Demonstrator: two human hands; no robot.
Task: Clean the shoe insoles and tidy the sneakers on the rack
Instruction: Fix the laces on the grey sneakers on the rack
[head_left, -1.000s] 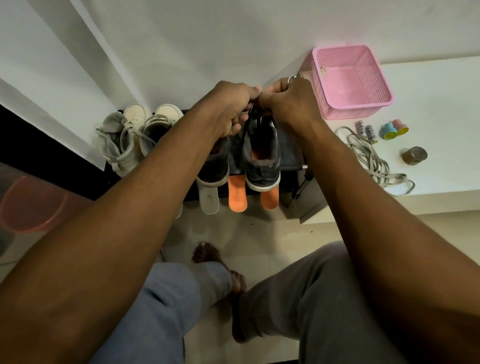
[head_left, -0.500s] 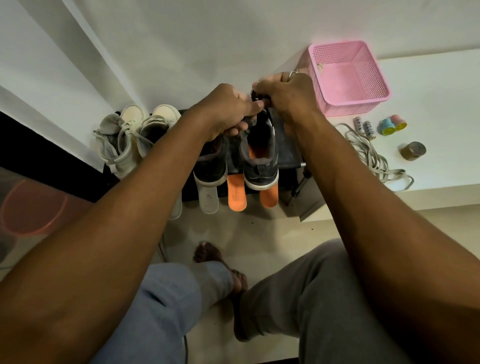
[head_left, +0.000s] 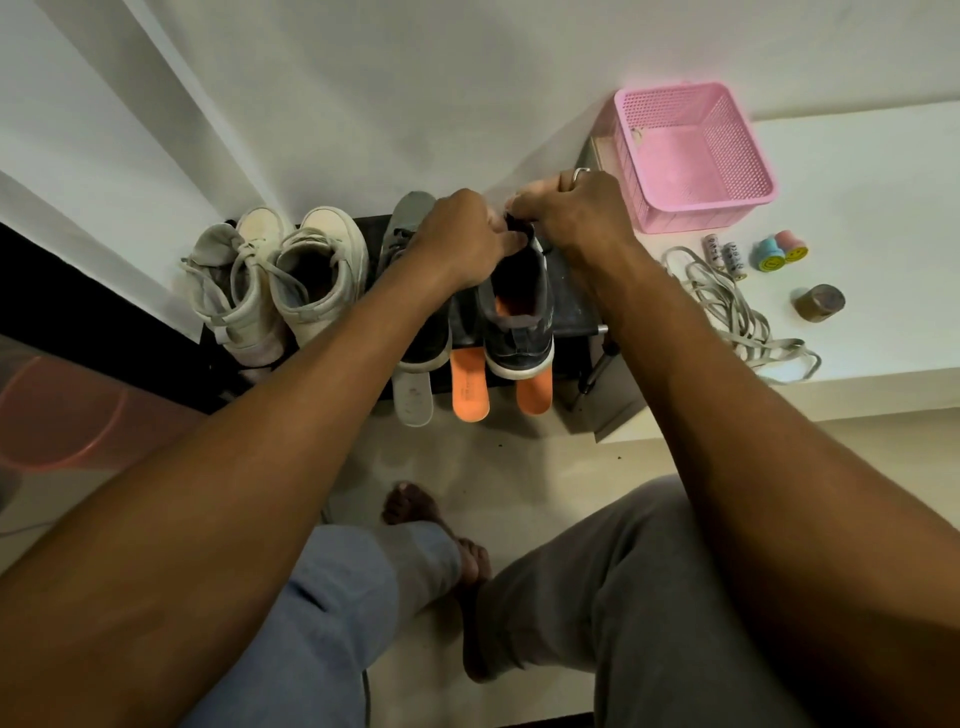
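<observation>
A: The low black metal shoe rack (head_left: 574, 306) looks crowded. What could go wrong there?

B: The main risk is the dark grey canvas sneaker (head_left: 519, 332) with the white rubber sole, at the rack's right end. The person's left hand (head_left: 462, 234) and right hand (head_left: 576, 213) are close together, fingers curled on a dark part at the shoe's far end. It could be tongue or lace; it is too small to tell. A sharp tug would probably drag the whole shoe off the rack's front edge.

A: And the cream high-top sneakers (head_left: 311, 270) at the rack's left end?

B: Well apart, so likely safe. The flat orange foam insoles (head_left: 470, 387) and the flat white insole (head_left: 413, 397) overhang the rack's front edge. One orange insole shows just below the dark shoe's heel. A jolt could send them sliding to the floor.
</observation>
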